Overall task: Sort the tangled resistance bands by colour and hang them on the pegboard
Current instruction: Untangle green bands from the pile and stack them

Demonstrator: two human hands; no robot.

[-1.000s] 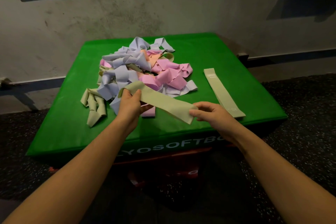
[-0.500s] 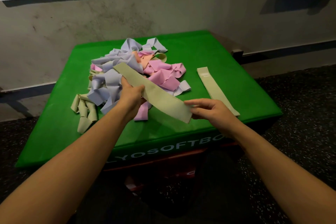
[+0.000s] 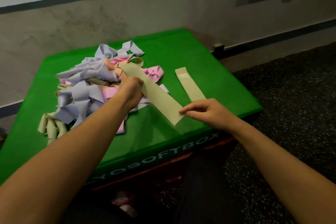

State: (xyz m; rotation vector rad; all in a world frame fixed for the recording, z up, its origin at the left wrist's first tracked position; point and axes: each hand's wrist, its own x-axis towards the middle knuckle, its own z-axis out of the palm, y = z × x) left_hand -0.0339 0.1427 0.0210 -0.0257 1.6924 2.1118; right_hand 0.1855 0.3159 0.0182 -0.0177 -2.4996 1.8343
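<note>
Nearest you, your right hand point(image 3: 209, 112) pinches the near end of a green band point(image 3: 154, 92) between thumb and fingers point(image 3: 190, 109), while your left hand point(image 3: 131, 89) grips it farther up, fingers curled round it. Beyond lies the tangled pile point(image 3: 87, 85) of lilac, pink and green bands on the green surface point(image 3: 190, 49), with a second green band point(image 3: 189, 83) lying flat just right.
</note>
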